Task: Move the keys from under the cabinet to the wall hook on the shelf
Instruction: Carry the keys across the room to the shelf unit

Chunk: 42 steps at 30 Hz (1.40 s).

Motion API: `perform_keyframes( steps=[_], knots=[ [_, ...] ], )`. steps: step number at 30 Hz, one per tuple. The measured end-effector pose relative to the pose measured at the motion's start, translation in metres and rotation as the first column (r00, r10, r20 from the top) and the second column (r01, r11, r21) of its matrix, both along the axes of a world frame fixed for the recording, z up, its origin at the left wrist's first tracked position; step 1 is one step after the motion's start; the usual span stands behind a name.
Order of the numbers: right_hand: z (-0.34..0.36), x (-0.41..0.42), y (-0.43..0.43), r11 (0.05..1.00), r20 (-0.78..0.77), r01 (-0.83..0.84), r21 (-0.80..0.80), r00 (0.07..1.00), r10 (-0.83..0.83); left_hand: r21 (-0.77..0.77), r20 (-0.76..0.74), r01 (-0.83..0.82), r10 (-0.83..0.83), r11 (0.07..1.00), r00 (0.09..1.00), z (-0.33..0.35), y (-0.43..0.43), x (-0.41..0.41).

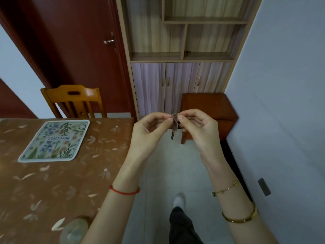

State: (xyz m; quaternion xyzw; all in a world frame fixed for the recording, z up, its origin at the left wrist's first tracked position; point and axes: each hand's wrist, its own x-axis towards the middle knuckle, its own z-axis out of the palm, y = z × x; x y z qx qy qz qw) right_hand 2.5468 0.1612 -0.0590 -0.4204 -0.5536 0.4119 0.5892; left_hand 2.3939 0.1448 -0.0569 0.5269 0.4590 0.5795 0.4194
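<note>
A small bunch of metal keys [174, 128] on a ring hangs in mid-air in front of me, above the floor. My left hand [149, 131] pinches the ring from the left and my right hand [197, 127] pinches it from the right, with the key blades dangling below my fingers. Ahead stands the wooden cabinet [181, 85] with open shelves above and closed doors below. A small metal hook [187, 52] sits on the divider of the lower open shelf, with nothing hanging on it.
A table [58, 182] with a floral mat [54, 140] is on my left, with a wooden chair [73, 101] behind it. A low red-brown stool [209, 110] stands in front of the cabinet doors. A red door [79, 50] is at the left and a white wall [281, 103] at the right.
</note>
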Motion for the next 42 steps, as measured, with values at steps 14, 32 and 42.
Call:
perform_keyframes(
  steps=[14,32,42],
  knots=[
    [0.033,0.020,0.302,0.988,0.115,-0.135,0.074,0.985,0.126,0.012,0.049,-0.108,0.107,0.994,0.993,0.024,0.284,0.016],
    [0.049,-0.029,0.626,0.981,0.016,-0.168,0.100,0.986,0.167,0.061,0.095,-0.131,0.125,0.990,0.988,0.041,0.606,-0.028],
    [0.080,-0.091,0.780,0.969,0.003,-0.170,0.177,0.985,0.172,0.112,0.078,-0.139,0.131,0.984,0.988,0.074,0.762,-0.088]
  ],
)
